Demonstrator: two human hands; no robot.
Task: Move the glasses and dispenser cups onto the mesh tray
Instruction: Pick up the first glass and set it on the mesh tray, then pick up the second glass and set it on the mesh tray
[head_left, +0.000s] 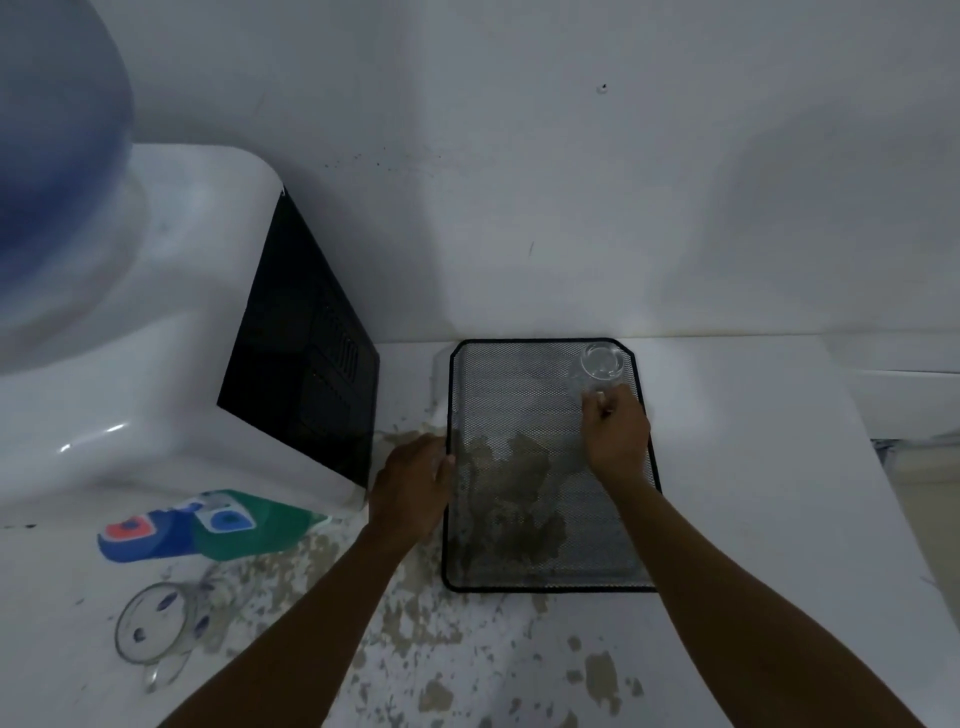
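- So, one clear glass (601, 364) is being set down at about 1 o'clock on the mesh tray (540, 584), gripped by the right hand (615, 436).
- The tray's 9 o'clock rim is steadied by the left hand (410, 486), fingers curled.
- A patterned glass (153, 623) is left at 7 o'clock on the tabletop (753, 519).
- Dispenser cups can't be made out.
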